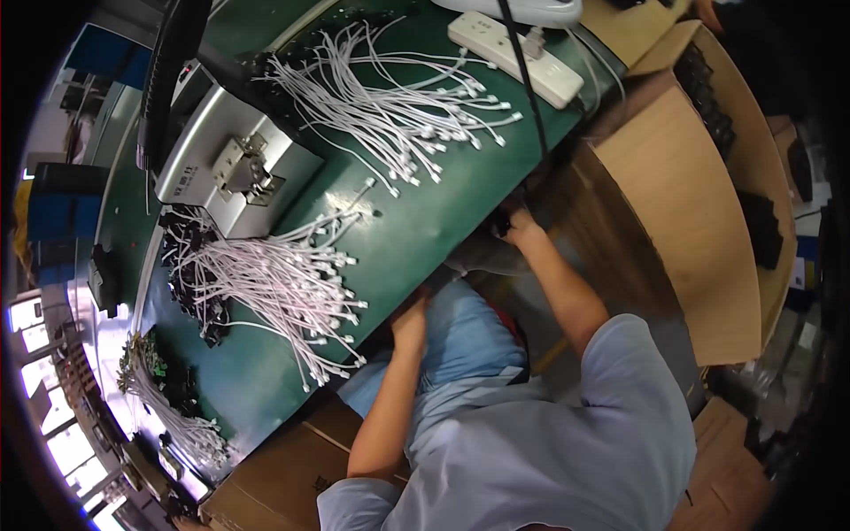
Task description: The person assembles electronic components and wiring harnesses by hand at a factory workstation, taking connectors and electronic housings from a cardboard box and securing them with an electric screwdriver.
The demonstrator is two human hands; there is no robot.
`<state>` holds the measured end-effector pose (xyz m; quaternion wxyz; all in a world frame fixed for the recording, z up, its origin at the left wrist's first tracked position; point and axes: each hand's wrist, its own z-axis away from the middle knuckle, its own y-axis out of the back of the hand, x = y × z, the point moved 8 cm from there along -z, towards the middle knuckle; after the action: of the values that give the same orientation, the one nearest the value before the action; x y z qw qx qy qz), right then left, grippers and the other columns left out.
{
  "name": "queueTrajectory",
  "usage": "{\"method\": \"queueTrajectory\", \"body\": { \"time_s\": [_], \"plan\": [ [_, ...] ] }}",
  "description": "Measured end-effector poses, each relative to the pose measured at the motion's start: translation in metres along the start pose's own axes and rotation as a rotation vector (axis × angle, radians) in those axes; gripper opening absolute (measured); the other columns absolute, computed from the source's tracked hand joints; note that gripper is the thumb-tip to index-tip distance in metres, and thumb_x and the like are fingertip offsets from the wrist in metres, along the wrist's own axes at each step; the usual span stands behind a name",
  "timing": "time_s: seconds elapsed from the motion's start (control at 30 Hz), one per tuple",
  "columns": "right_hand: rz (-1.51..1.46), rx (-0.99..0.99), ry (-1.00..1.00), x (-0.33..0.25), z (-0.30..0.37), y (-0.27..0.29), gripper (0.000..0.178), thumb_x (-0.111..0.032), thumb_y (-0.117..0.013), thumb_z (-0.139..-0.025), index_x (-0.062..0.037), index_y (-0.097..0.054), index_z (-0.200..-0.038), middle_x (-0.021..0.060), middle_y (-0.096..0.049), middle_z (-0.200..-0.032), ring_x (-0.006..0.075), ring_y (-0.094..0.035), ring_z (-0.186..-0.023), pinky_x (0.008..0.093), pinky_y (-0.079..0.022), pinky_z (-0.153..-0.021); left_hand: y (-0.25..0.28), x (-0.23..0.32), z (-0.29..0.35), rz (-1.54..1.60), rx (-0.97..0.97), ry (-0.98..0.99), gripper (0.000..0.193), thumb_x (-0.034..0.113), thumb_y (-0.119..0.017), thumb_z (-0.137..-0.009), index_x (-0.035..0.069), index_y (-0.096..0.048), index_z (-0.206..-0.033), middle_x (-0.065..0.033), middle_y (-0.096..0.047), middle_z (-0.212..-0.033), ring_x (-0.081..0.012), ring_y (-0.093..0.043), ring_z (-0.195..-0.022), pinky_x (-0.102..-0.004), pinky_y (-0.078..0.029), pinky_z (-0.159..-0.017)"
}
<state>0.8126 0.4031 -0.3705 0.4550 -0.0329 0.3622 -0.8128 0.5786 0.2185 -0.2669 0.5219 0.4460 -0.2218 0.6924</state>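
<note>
My left hand (410, 324) is at the near edge of the green table, over my left thigh; its fingers are hidden at the edge. Farther right along that edge is my right hand (522, 227), its fingers curled beside a small dark shape I cannot make out. On the table, nearest my left hand, lies a large bunch of white cables (274, 279) with white plugs at one end and black parts at the other. A second bunch of white cables (381, 93) lies at the far side.
A silver machine (235, 164) with a metal fixture stands between the bunches. A white power strip (516, 58) lies at the far right, a black cord passing over it. Cables with green parts (168, 398) sit at the left. An open cardboard box (682, 212) holding black parts stands right.
</note>
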Motion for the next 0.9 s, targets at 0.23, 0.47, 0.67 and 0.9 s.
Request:
{"method": "queueTrajectory", "body": {
  "time_s": [0.23, 0.47, 0.67, 0.9],
  "plan": [
    [-0.072, -0.069, -0.005, -0.002, 0.124, -0.059, 0.016, -0.017, -0.067, -0.082, -0.0157, -0.053, -0.090, 0.0088, -0.055, -0.084, 0.0283, -0.060, -0.073, 0.0263, -0.044, -0.040, 0.005, 0.016, 0.044, 0.284, 0.015, 0.131, 0.033, 0.012, -0.061, -0.087, -0.003, -0.056, -0.116, -0.0125, -0.060, -0.107, -0.0186, -0.062, -0.087, -0.0299, -0.053, -0.069],
    [-0.126, -0.501, -0.123, 0.044, 0.242, -0.218, 0.011, -0.013, -0.058, -0.089, -0.0145, -0.049, -0.083, 0.0112, -0.051, -0.098, 0.0286, -0.053, -0.091, 0.0273, -0.049, -0.040, 0.014, 0.000, 0.056, 0.770, -0.086, 0.275, 0.032, 0.016, -0.058, -0.089, -0.003, -0.054, -0.115, -0.0149, -0.061, -0.099, -0.0247, -0.063, -0.083, -0.0350, -0.053, -0.073],
    [0.034, -0.451, -0.067, 0.068, 0.266, -0.236, 0.010, -0.015, -0.057, -0.089, -0.0152, -0.051, -0.082, 0.0089, -0.050, -0.110, 0.0275, -0.054, -0.092, 0.0254, -0.049, -0.041, -0.001, 0.032, 0.075, 1.194, -0.522, 0.282, 0.046, 0.029, -0.056, -0.091, 0.000, -0.047, -0.125, -0.0207, -0.056, -0.117, -0.0347, -0.059, -0.102, -0.0468, -0.047, -0.091],
    [0.095, -0.496, -0.021, 0.072, 0.278, -0.243, 0.005, -0.016, -0.056, -0.090, -0.0158, -0.051, -0.088, 0.0118, -0.050, -0.111, 0.0266, -0.051, -0.098, 0.0242, -0.047, -0.039, -0.054, 0.099, 0.077, 1.280, -0.849, 0.303, 0.058, 0.050, -0.037, -0.096, 0.004, -0.043, -0.131, -0.0183, -0.057, -0.119, -0.0344, -0.057, -0.103, -0.0473, -0.043, -0.093]
  ]
}}
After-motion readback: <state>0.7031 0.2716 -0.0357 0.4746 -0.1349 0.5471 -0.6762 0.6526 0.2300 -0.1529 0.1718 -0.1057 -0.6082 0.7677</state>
